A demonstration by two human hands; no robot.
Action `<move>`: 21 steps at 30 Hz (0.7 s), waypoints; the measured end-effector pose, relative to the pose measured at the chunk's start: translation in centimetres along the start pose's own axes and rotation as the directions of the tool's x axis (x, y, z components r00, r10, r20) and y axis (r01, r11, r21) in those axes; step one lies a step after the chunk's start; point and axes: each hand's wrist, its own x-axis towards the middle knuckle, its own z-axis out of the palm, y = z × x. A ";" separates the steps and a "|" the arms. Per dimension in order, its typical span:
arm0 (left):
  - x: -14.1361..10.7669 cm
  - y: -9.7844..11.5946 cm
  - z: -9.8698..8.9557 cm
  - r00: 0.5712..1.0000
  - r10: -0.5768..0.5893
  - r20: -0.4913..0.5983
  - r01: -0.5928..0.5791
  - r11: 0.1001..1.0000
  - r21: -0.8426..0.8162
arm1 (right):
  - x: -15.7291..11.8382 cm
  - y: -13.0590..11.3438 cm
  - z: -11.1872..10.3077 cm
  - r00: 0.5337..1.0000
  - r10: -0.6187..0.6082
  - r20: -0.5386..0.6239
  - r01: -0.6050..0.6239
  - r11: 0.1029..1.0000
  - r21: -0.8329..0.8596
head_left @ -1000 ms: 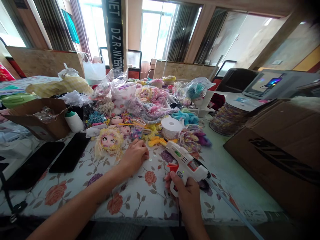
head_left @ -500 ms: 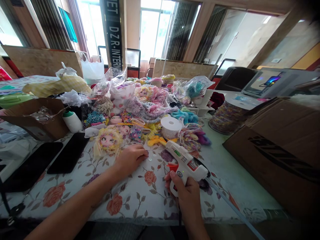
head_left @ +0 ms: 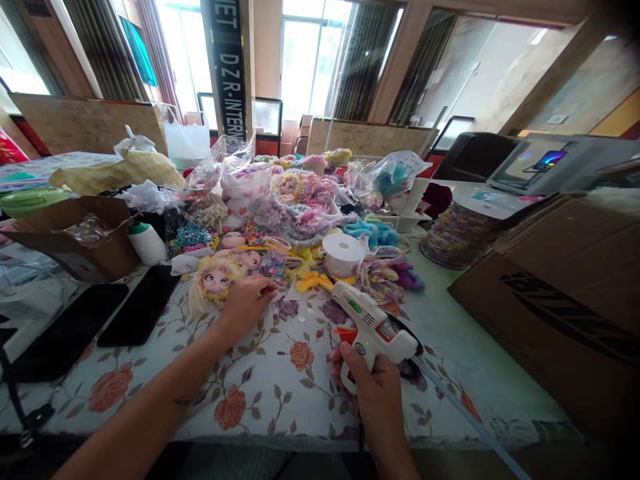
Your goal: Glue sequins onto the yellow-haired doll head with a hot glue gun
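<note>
My right hand is wrapped round the handle of a white glue gun, whose nozzle end points up and left. My left hand is over the flowered cloth, just right of a doll head with yellow hair. Its fingers are drawn together, and anything between them is too small to make out. Small clear discs lie on the cloth between my hands. A white spool stands beyond the glue gun, beside yellow fuzzy pieces.
Two black phones lie at the left, near an open cardboard box and a thread cone. Piled yarn and plastic bags fill the back. A large carton and a yarn spool stand right.
My left hand has moved left, away from the small discs and closer to the doll head. My right hand and the glue gun have hardly moved.
</note>
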 end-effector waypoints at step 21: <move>0.9 -0.6 0.8 0.976 0.043 0.214 -0.059 0.996 0.069 | -0.1 -0.4 0.1 1.000 -0.005 -0.018 0.004 0.997 -0.073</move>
